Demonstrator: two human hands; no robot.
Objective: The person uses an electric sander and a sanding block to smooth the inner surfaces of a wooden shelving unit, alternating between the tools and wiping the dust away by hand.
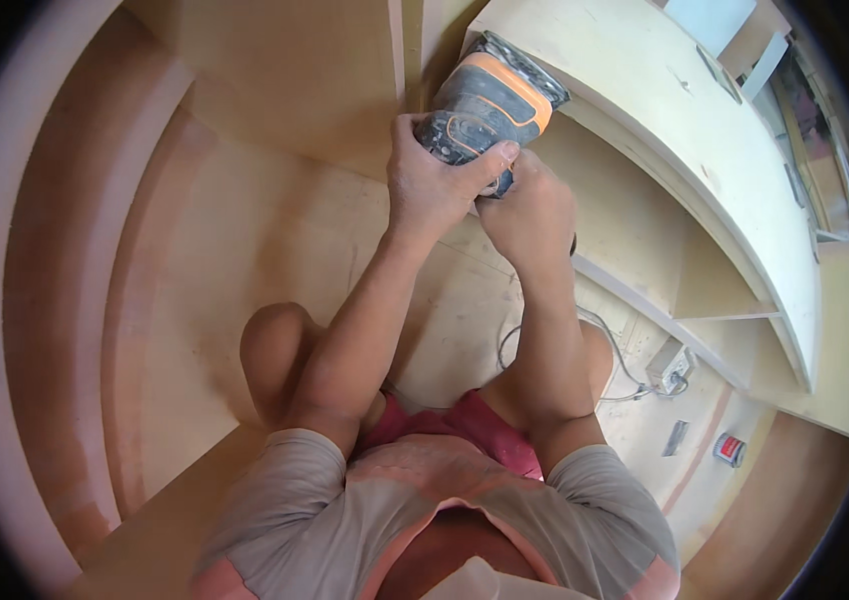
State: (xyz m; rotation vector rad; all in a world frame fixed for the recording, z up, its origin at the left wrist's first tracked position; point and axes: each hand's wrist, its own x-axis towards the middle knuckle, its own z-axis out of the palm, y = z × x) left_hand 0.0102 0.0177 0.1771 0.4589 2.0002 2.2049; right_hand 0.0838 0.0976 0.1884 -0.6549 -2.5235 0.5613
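An orange and dark grey electric sander, dusty on its casing, is held out in front of me at the top of the head view. My left hand is closed round the lower left of its body, the thumb lying across it. My right hand is wrapped round the sander's near end, most of which the fingers hide. The sander's flat pad faces up and right, by the corner of a pale board. Whether pad and board touch, I cannot tell.
A grey cable loops on the floor at right near a white socket box. Beyond lie a small grey flat piece and a red-and-white tin. Open shelving curves along the right; wooden panels stand ahead and left.
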